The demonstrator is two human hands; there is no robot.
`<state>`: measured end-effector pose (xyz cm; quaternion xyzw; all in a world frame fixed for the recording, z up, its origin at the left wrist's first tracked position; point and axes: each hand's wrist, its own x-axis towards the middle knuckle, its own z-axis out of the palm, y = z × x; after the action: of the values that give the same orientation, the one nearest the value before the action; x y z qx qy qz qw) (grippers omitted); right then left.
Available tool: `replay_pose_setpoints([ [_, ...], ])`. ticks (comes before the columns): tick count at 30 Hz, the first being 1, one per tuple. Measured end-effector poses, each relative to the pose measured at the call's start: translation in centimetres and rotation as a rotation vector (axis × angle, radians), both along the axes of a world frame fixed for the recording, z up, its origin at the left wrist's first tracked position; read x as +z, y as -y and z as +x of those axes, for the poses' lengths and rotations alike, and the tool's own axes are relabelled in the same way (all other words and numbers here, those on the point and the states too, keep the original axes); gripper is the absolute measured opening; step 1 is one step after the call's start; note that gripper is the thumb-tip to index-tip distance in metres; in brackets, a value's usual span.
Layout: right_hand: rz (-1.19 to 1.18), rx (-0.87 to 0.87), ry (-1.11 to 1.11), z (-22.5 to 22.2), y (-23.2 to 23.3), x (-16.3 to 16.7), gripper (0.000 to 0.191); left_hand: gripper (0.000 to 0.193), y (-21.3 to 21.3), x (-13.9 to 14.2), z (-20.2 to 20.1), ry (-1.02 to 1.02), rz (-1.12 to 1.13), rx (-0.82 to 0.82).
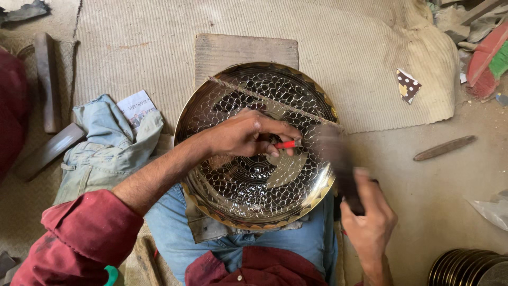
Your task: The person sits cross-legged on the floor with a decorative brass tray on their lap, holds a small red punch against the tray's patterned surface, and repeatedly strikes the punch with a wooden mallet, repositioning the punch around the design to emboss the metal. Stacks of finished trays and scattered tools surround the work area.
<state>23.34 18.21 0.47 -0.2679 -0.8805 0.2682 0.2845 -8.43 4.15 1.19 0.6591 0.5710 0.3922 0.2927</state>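
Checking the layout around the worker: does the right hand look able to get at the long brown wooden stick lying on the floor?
Probably yes: the right hand is beside the long brown wooden stick, with bare floor between, but it already holds a dark blurred tool.

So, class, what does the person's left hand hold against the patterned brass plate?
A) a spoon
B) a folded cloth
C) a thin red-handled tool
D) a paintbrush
C: the left hand pinches a thin red-handled tool with its tip on the brass plate, while the right hand grips a dark, blurred mallet.
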Motion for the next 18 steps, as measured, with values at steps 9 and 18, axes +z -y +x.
replay_pose_setpoints([
  [9, 0.057, 0.087, 0.051, -1.5, 0.3, 0.9, 0.078, 0.052, 0.5, 0.8, -0.1, 0.098, 0.227, -0.075],
  [18, -0.103, 0.076, 0.02, -1.6, -0.8, 0.4, 0.087, 0.054, 0.2, 0.4, -0.1, 0.124, 0.172, -0.09],
])
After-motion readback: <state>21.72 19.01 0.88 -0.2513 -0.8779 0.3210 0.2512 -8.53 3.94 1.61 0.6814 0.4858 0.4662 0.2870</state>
